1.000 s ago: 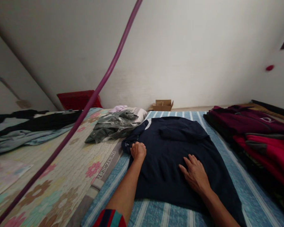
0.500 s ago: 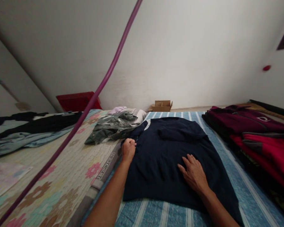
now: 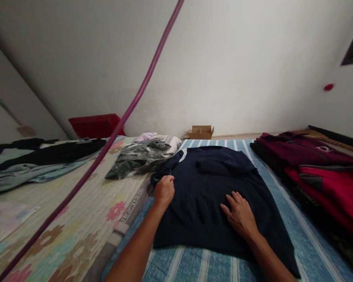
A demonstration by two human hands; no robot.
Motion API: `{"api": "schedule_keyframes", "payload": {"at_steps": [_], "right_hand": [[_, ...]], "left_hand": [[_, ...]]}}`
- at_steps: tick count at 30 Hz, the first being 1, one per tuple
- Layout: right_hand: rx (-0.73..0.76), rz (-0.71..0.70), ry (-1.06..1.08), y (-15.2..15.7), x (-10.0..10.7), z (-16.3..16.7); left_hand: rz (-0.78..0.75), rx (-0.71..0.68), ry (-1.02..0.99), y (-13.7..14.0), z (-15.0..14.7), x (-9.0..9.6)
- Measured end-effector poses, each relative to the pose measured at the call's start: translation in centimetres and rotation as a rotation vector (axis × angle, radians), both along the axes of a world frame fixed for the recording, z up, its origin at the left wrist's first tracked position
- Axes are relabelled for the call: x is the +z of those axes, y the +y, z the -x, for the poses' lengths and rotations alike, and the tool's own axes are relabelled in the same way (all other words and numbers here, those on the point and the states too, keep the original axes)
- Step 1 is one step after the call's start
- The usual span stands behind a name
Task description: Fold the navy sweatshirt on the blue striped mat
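A dark navy sweatshirt (image 3: 200, 203) lies spread on a blue-and-white striped bed cover (image 3: 191, 262), its hem toward me. One sleeve is laid across its upper right part, and a white patch shows near the upper left shoulder. My left hand (image 3: 164, 191) is closed on cloth at the shirt's left edge, beside the other sleeve; the fingertips are partly hidden. Flat on the lower right of the shirt rests my right hand (image 3: 240, 211), fingers apart and holding nothing.
Crumpled grey-green clothing (image 3: 141, 156) borders the shirt on the left. Folded maroon (image 3: 300, 150) and red garments (image 3: 335, 184) are stacked at right. A purple pole (image 3: 135, 100) crosses the view diagonally. An open cardboard box (image 3: 201, 133) sits by the wall.
My left hand has shifted slightly right and toward me along the shirt's left edge, uncovering more of the sleeve end. My right hand has stayed in place.
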State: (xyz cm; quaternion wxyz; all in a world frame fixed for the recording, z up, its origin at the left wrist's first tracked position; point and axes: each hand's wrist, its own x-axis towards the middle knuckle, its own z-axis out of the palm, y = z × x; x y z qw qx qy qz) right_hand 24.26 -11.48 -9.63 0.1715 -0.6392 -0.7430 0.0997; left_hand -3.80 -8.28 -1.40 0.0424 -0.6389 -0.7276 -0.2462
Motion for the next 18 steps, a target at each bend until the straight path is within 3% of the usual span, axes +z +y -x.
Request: {"api": "schedule_keyframes", "payload": {"at_steps": [3,8,13,18], "right_hand": [[-0.003,-0.001,0.009,0.1,0.0,0.0],[-0.012,0.015,0.017,0.1,0.6,0.1],[-0.049,0.015,0.024,0.0,1.5,0.3],[-0.107,0.003,0.064,0.2,1.9,0.4]], "left_hand": [[0.089,-0.016,0.077,-0.3,-1.4,-2.4],[0.179,-0.03,0.2,-1.1,-1.2,-5.4],[0.333,-0.027,0.292,-1.4,-1.6,-5.6],[0.383,-0.005,0.348,-1.2,-2.4,-4.6]]}}
